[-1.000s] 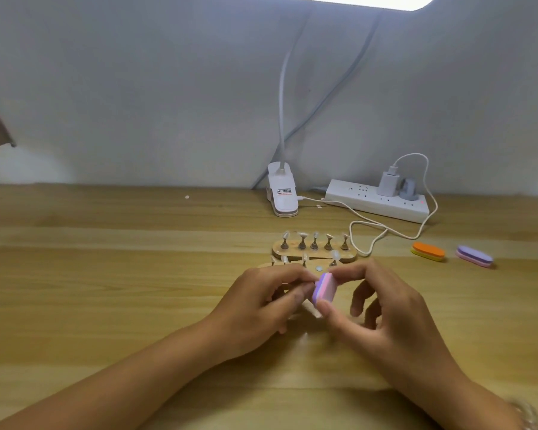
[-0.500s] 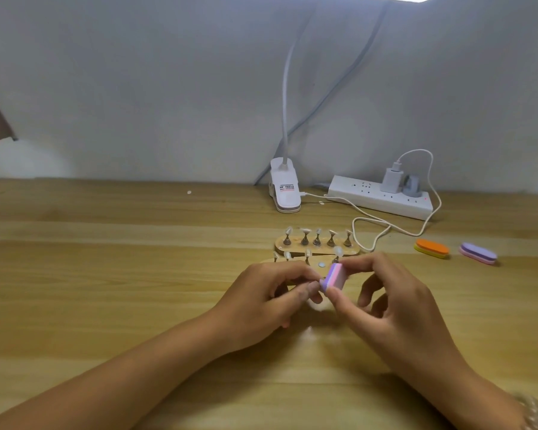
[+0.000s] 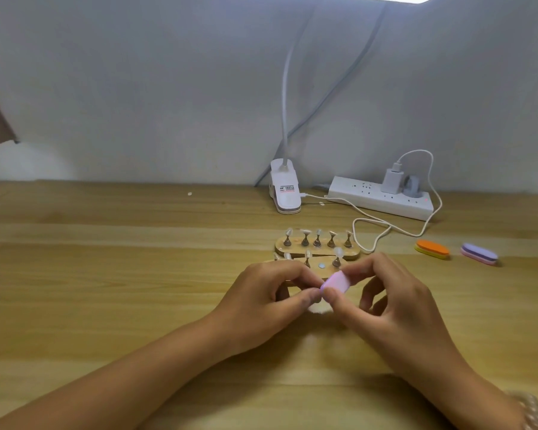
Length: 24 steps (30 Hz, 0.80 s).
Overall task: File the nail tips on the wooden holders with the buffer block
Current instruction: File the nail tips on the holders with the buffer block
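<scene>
Head view, and from my remote seat the two hands meet over the pale, streaky-grained wooden table [image 3: 106, 274], just in front of the holders. My right hand [image 3: 395, 308] pinches the buffer block [image 3: 336, 282] between thumb and forefinger; the block is a small, soft-looking pink slab with rounded corners, tilted with its broad face up, and the other three fingers are loosely curled beneath. My left hand [image 3: 261, 302] is curled in, its thumb and forefinger brought together right at the block's near end; I cannot tell what, if anything, sits between them, since the fingers hide that spot. A faint whitish powdery patch [image 3: 319, 308] lies on the table below the fingertips. The near wooden holder [image 3: 326, 272] is partly covered by my knuckles; it shows a flat round metal disc and small cone-shaped metal stands. The far wooden holder [image 3: 323, 251], an oblong slab with rounded ends, touches it from behind and carries a row of five stands, each topped with a translucent nail tip [image 3: 332, 234]. Well to the right lie an orange oval buffer [image 3: 432, 248] and a purple oval buffer [image 3: 479, 253], both layered like foam. By the grey wall sit a glossy white clip lamp [image 3: 286, 189] and a white power strip [image 3: 379, 201], with a thin white cable [image 3: 367, 225] looping between. A beaded bracelet [image 3: 531, 411] circles my right wrist.
</scene>
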### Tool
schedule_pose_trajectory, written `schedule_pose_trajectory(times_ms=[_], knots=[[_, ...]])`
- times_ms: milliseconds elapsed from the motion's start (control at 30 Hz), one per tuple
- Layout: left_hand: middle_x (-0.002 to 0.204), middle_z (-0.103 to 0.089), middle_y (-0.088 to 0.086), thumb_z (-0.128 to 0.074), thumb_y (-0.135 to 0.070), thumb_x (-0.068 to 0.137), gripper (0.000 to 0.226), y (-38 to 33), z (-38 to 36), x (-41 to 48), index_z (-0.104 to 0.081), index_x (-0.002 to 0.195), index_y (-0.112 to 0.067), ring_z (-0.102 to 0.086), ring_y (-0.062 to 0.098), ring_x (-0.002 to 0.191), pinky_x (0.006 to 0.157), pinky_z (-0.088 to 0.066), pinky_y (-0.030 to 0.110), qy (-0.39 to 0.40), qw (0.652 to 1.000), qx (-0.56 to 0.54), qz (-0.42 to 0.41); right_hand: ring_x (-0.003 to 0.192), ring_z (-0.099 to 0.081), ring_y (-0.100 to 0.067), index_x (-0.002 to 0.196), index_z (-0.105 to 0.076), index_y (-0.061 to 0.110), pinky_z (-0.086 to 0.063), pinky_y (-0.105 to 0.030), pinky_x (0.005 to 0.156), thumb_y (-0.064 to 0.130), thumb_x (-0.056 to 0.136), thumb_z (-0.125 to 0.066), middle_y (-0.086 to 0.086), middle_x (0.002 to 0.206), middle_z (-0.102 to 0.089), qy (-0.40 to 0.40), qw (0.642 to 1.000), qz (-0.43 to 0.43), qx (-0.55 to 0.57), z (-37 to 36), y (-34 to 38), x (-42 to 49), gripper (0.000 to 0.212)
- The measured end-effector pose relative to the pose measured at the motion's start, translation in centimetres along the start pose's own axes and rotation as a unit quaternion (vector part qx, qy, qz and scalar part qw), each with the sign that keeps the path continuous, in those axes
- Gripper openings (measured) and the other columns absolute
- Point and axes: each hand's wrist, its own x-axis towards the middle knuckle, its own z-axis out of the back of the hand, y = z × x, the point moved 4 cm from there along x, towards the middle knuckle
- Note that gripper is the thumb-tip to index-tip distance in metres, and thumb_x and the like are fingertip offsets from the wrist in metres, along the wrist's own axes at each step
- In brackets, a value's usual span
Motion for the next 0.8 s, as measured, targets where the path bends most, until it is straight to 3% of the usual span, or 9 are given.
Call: schedule_pose_trajectory(times_ms=[133, 300, 433, 600, 800], knots=[[0.082, -0.068, -0.017, -0.072, -0.013, 0.089, 0.009, -0.2, 0.1, -0.1, -0.075, 0.094, -0.018, -0.046, 0.003, 0.053, 0.054, -0.036, 0.018, -0.004, 1.0, 0.019, -0.022, 0.068, -0.057, -0.013, 0.091, -0.057, 0.03, -0.049, -0.035, 0.052, 0.064, 0.074, -0.064, 0.015, 0.088, -0.057, 0.034, 0.998, 0.044, -0.035, -0.5, 1.0, -0.4, 0.039], [0.076, -0.065, -0.016, -0.073, -0.013, 0.088, 0.009, -0.3, 0.1, -0.2, -0.077, 0.096, -0.016, -0.046, 0.005, 0.051, 0.054, -0.033, 0.016, -0.025, 0.998, 0.053, -0.036, 0.067, -0.058, -0.014, 0.083, -0.06, 0.028, -0.05, -0.04, 0.06, 0.055, 0.07, -0.071, 0.013, 0.084, -0.063, -0.008, 0.999, -0.037, 0.012, 0.1, -0.5, 0.1, 0.032], [0.082, -0.07, -0.013, -0.069, -0.018, 0.087, 0.013, -0.6, 0.1, -0.3, -0.077, 0.097, -0.017, -0.056, 0.015, 0.054, 0.054, -0.039, 0.021, -0.028, 0.996, 0.065, -0.054, 0.068, -0.058, -0.016, 0.084, -0.059, 0.03, -0.048, -0.033, 0.055, 0.058, 0.071, -0.069, 0.014, 0.084, -0.061, 0.033, 0.999, 0.0, 0.002, -0.6, 0.6, -0.4, 0.033], [0.087, -0.073, -0.014, -0.066, -0.019, 0.095, 0.009, -0.6, -0.1, -0.3, -0.073, 0.101, -0.017, -0.057, 0.011, 0.044, 0.049, -0.04, 0.017, -0.01, 0.999, 0.003, -0.041, 0.063, -0.057, -0.014, 0.086, -0.066, 0.028, -0.047, -0.024, 0.056, 0.042, 0.078, -0.074, 0.02, 0.09, -0.069, -0.022, 0.991, -0.096, 0.093, 0.5, -1.9, 0.5, 0.018], [0.079, -0.064, -0.023, -0.055, -0.018, 0.098, 0.012, -0.7, -0.2, -0.3, -0.065, 0.1, -0.024, -0.057, 0.009, 0.043, 0.051, -0.041, 0.018, 0.013, 0.999, 0.0, -0.039, 0.07, -0.061, -0.015, 0.097, -0.062, 0.032, -0.048, -0.021, 0.051, 0.04, 0.08, -0.075, 0.016, 0.097, -0.062, 0.01, 0.999, 0.027, 0.037, -0.3, 0.5, -0.1, 0.023]])
